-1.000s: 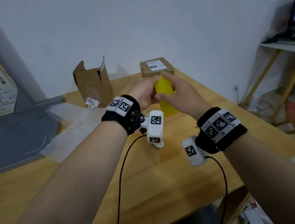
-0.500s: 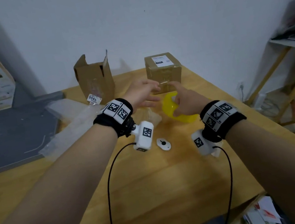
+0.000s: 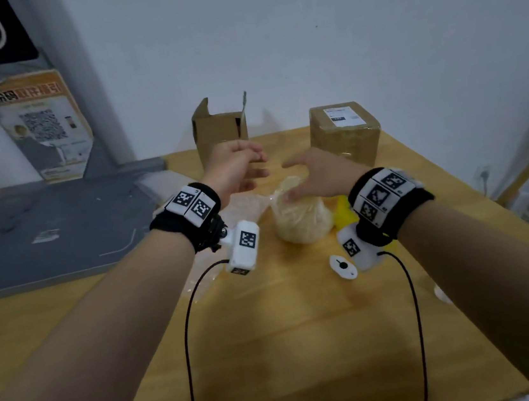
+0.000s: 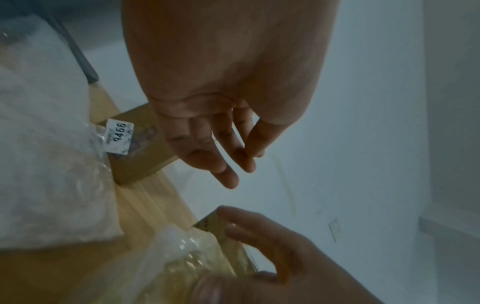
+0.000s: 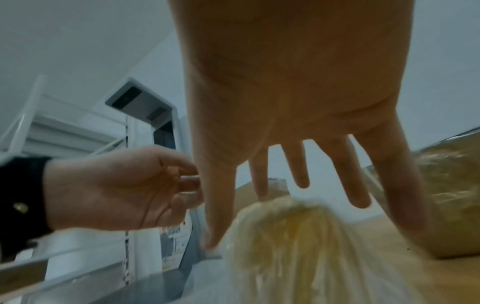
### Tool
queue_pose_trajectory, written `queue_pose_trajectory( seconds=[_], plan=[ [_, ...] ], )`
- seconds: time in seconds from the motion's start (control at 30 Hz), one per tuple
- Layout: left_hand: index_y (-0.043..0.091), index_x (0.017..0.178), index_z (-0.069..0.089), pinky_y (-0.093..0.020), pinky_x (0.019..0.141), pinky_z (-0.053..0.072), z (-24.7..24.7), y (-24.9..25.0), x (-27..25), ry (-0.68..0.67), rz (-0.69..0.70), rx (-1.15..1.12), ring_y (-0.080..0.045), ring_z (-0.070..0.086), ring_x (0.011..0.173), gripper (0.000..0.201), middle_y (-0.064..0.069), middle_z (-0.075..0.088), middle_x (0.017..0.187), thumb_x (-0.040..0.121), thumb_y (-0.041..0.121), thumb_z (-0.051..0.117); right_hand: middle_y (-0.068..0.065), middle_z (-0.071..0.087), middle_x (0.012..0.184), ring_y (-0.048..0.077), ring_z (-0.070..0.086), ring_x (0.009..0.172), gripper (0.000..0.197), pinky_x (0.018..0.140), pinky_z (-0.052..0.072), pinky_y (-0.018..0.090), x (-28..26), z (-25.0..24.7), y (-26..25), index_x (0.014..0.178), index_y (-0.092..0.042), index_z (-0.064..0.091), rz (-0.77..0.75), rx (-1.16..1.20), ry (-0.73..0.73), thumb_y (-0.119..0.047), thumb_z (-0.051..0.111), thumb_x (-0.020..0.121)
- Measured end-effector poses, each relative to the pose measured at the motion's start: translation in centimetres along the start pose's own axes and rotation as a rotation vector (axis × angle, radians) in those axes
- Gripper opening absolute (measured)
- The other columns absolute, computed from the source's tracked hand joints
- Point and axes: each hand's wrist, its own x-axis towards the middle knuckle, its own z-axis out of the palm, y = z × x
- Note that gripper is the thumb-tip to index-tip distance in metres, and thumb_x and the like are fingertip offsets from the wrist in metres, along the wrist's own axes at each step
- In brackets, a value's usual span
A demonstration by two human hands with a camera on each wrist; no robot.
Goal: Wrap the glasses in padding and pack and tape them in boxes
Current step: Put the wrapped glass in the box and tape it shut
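A glass bundled in bubble wrap (image 3: 302, 219) stands on the wooden table (image 3: 289, 330) between my hands; its crinkled top (image 5: 293, 218) fills the right wrist view. My right hand (image 3: 316, 174) hovers over the bundle with fingers (image 5: 301, 164) straight and spread, its thumb at the top of the bundle. My left hand (image 3: 239, 166) is just left of it, thumb and fingertips (image 4: 246, 156) pinched on what looks like a thin clear strip of tape. A yellow roll (image 3: 342, 209) lies behind my right wrist, mostly hidden.
An open cardboard box (image 3: 219, 129) stands at the back; a taped box with a label (image 3: 344, 130) sits to its right. Loose bubble wrap (image 4: 46, 144) lies on the left. A small white disc (image 3: 342, 265) lies near my right wrist. A grey board (image 3: 44, 234) covers the left.
A second ago both hands held the yellow roll upright. It was then laid on the table, and both hands have moved over the wrapped bundle.
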Motion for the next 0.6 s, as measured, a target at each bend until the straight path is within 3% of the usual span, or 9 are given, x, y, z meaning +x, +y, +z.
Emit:
queue_pose_trajectory(
  seconds=[0.03,0.07,0.13,0.17,0.3,0.4,0.47,0.53,0.6],
  plan=[
    [0.014,0.106,0.068,-0.027,0.056,0.051,-0.7,-0.1,0.1,0.02,-0.008,0.006,-0.015,0.074,0.071,0.016,-0.001,0.075,0.093,0.1,0.005,0.057,0.001,0.042,0.156,0.023,0.046,0.137,0.082,0.106,0.045,0.036,0.6,0.6,-0.6,0.151,-0.031,0.049,0.004,-0.055,-0.071,-0.046,0.086,0.079],
    [0.015,0.105,0.067,-0.027,0.058,0.052,-1.4,-0.4,0.4,0.039,-0.018,0.009,-0.015,0.073,0.07,0.016,0.0,0.075,0.093,0.1,0.005,0.056,-0.001,0.044,0.151,0.021,0.05,0.127,0.082,0.093,0.05,0.03,1.3,1.2,-0.8,0.151,-0.03,0.048,-0.002,-0.094,-0.118,-0.041,0.087,0.08],
    [0.018,0.101,0.067,-0.03,0.064,0.053,-2.7,-0.9,1.1,0.078,-0.03,0.013,-0.015,0.072,0.072,0.017,0.0,0.074,0.095,0.099,0.004,0.057,-0.003,0.052,0.135,0.015,0.051,0.102,0.071,0.06,0.04,0.019,2.4,1.9,-1.0,0.145,-0.026,0.054,-0.008,-0.104,-0.136,-0.03,0.086,0.082],
    [0.019,0.101,0.067,-0.032,0.066,0.054,-3.3,-1.0,1.6,0.1,-0.026,0.024,-0.015,0.071,0.075,0.017,0.0,0.074,0.097,0.098,0.004,0.058,-0.001,0.055,0.132,0.014,0.05,0.098,0.066,0.055,0.036,0.019,3.0,2.0,-0.9,0.142,-0.025,0.058,0.0,-0.084,-0.105,-0.027,0.086,0.083],
    [0.02,0.101,0.066,-0.037,0.078,0.059,-4.7,-1.6,4.8,0.23,0.054,0.191,-0.006,0.068,0.07,0.02,0.003,0.069,0.095,0.095,0.004,0.057,0.001,0.061,0.126,0.021,0.06,0.103,0.061,0.069,0.051,0.03,4.9,1.6,0.0,0.136,-0.026,0.064,0.067,0.01,0.025,-0.026,0.088,0.079],
    [0.031,0.099,0.064,-0.038,0.09,0.059,-4.7,-1.5,7.6,0.311,0.13,0.38,-0.016,0.067,0.097,0.026,0.003,0.062,0.115,0.091,0.008,0.056,0.0,0.059,0.131,0.021,0.059,0.102,0.061,0.075,0.051,0.031,6.3,1.6,0.3,0.134,-0.026,0.066,0.095,0.015,0.034,-0.025,0.089,0.078],
    [0.036,0.111,0.064,-0.035,0.093,0.053,-4.4,-1.4,9.4,0.348,0.121,0.496,-0.024,0.058,0.11,0.035,-0.003,0.047,0.132,0.089,0.011,0.053,0.0,0.058,0.137,0.018,0.055,0.099,0.061,0.073,0.051,0.03,6.9,1.6,0.4,0.134,-0.026,0.066,0.092,0.009,0.031,-0.024,0.089,0.078],
    [0.039,0.132,0.055,-0.033,0.09,0.045,-4.0,-1.0,11.1,0.353,0.087,0.587,-0.027,0.043,0.111,0.049,-0.006,0.034,0.136,0.092,0.012,0.049,0.0,0.058,0.139,0.016,0.054,0.096,0.06,0.066,0.049,0.027,7.5,1.5,0.7,0.133,-0.026,0.066,0.081,-0.003,0.025,-0.024,0.089,0.078],
    [0.043,0.143,0.045,-0.038,0.089,0.051,-3.9,-0.3,12.6,0.335,0.037,0.572,-0.028,0.048,0.107,0.058,-0.007,0.033,0.135,0.094,0.013,0.042,-0.001,0.057,0.14,0.013,0.055,0.089,0.06,0.059,0.045,0.021,7.7,1.6,1.0,0.134,-0.026,0.065,0.065,-0.015,0.012,-0.025,0.088,0.079]
  ],
)
